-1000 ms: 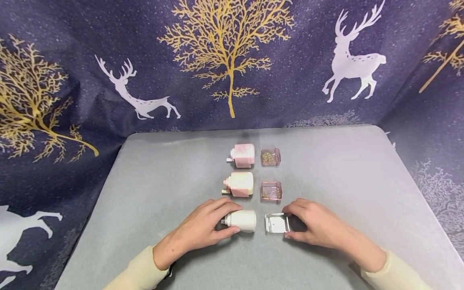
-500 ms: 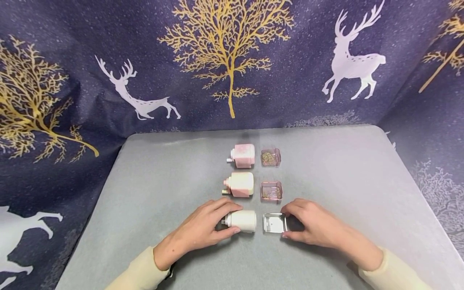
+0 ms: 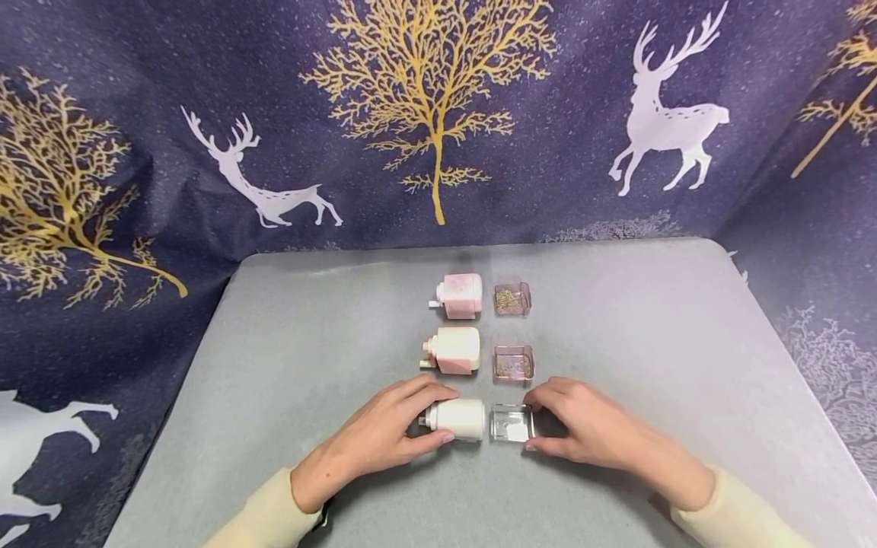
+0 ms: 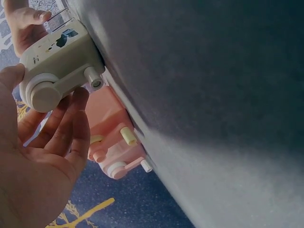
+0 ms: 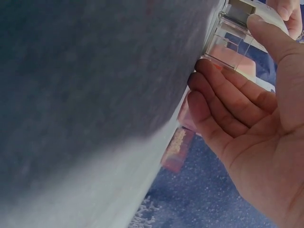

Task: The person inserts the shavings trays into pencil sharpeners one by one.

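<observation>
A white crank pencil sharpener (image 3: 460, 418) lies on the table, its crank end toward my left hand (image 3: 387, 426). Thumb and fingers of that hand grip it from both sides. In the left wrist view the sharpener's crank (image 4: 71, 85) and a dark printed picture on its side show. My right hand (image 3: 582, 422) pinches a clear shavings drawer (image 3: 511, 423) between thumb and fingertips. The drawer stands just right of the sharpener, its far end close to the sharpener's body. In the right wrist view the thumb lies along one wall of the drawer (image 5: 230, 45).
Beyond my hands lie a cream-and-pink sharpener (image 3: 455, 350) and a pink sharpener (image 3: 461, 295). To their right sit two pink see-through drawers, the nearer one (image 3: 514, 363) with a few shavings, the farther one (image 3: 512, 299) with more. A patterned dark curtain (image 3: 548, 152) hangs behind the grey table (image 3: 308, 320).
My right hand has slid the clear drawer leftward along the table, narrowing the gap to the white sharpener. The left hand and the sharpener have stayed in place.
</observation>
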`<state>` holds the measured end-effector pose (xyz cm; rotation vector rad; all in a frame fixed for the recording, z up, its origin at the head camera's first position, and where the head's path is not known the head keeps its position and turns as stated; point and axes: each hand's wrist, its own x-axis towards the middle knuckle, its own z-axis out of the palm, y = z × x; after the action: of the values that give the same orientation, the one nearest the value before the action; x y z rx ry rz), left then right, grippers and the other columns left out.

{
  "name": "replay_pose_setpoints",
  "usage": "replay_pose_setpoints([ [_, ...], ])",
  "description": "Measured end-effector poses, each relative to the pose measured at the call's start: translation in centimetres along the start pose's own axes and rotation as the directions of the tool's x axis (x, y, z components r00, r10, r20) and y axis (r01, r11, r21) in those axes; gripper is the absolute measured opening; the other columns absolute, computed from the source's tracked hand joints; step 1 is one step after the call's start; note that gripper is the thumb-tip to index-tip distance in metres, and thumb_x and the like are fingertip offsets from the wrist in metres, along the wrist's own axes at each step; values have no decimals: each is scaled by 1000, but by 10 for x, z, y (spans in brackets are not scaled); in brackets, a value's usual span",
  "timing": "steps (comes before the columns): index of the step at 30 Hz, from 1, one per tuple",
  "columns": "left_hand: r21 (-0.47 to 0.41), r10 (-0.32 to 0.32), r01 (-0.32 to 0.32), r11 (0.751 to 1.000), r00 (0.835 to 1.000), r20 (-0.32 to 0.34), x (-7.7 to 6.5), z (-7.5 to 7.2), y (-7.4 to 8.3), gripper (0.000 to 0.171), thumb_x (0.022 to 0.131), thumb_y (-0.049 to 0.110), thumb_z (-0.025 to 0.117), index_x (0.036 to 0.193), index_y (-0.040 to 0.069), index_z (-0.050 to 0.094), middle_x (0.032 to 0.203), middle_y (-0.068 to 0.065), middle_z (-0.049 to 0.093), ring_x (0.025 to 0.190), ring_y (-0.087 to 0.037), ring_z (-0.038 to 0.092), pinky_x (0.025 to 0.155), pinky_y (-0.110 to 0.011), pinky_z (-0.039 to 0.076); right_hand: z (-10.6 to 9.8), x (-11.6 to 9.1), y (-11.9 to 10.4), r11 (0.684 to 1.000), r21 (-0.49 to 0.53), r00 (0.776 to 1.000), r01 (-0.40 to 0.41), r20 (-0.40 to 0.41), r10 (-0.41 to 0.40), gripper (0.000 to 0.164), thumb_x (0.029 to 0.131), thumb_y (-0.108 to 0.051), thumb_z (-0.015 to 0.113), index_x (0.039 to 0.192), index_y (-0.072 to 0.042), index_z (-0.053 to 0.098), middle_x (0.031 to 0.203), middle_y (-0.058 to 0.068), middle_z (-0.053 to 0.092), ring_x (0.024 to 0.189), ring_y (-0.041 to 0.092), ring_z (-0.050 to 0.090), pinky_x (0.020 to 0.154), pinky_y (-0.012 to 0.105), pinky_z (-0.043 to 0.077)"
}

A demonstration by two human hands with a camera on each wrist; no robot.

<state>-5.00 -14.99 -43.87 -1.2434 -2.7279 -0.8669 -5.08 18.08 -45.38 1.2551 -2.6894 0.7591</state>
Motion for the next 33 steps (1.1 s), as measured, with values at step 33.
replay_pose_setpoints([
  [33,-44,7,-7,999,1000,1,0,0,-1,46,91,48,64,129,25,56,122,16,51,99,0,51,84,-26,50,10,14,-11,999,15,999,49,-5,-49,50,77,-46,79,106,-7,66,97,-4,64,89,8,58,78,31,54],
])
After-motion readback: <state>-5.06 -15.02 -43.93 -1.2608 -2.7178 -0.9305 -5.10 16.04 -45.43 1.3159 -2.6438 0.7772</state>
